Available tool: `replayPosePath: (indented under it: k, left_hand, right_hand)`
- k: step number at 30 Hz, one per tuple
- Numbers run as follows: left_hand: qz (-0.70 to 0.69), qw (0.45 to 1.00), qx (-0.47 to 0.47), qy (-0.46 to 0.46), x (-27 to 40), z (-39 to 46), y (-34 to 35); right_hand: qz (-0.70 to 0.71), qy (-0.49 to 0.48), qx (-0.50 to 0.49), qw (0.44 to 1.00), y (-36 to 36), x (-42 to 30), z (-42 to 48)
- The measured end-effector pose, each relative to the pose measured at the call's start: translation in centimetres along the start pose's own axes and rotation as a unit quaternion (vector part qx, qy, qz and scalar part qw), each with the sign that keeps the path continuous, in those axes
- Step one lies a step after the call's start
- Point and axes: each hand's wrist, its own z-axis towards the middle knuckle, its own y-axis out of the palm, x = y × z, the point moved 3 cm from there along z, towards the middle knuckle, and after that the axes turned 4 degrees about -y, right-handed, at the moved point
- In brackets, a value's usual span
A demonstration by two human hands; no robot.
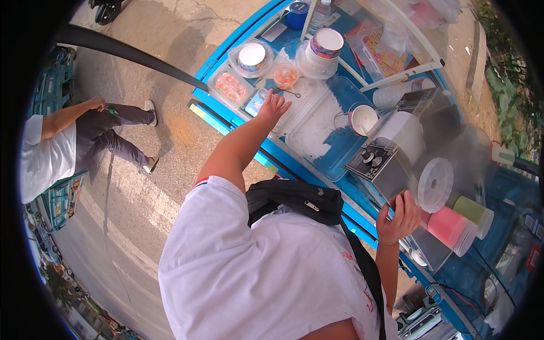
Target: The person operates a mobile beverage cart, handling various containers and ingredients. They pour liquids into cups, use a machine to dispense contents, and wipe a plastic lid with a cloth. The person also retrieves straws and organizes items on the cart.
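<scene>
My left hand [275, 106] reaches over the cart with its fingers spread and holds nothing that I can see. Beneath and beside it lies a small blue packet [256, 103]; whether they touch is unclear. A thin dark wire loop [297, 94] sticks out near the fingertips. Just beyond are a clear tub of orange-pink pieces [285, 76] and a plastic box of colourful bits [230, 86]. My right hand [399, 219] rests against the lower corner of a metal machine with a knobbed control panel [372, 161]. Close by lies a jar of pink contents [450, 227].
Stacked paper cups [326, 44] stand at the back beside a metal-framed clear panel [399, 76]. A patterned cup [363, 120] is left of the machine. A green jar [474, 214] lies beyond the pink one. At left, a person [51, 144] is on the roadside.
</scene>
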Motion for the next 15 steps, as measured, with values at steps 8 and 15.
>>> replayPosePath:
  k: [8, 15]
  left_hand:
    - [0.005, 0.999, -0.015, 0.028, -0.06, 0.52, -0.5]
    - [-0.013, 0.999, -0.008, 0.048, -0.23, 0.62, -0.01]
  right_hand:
    - [0.003, 0.003, 0.005, 1.0, 0.11, -0.02, -0.14]
    - [0.005, 0.007, -0.003, 1.0, 0.02, -0.05, -0.11]
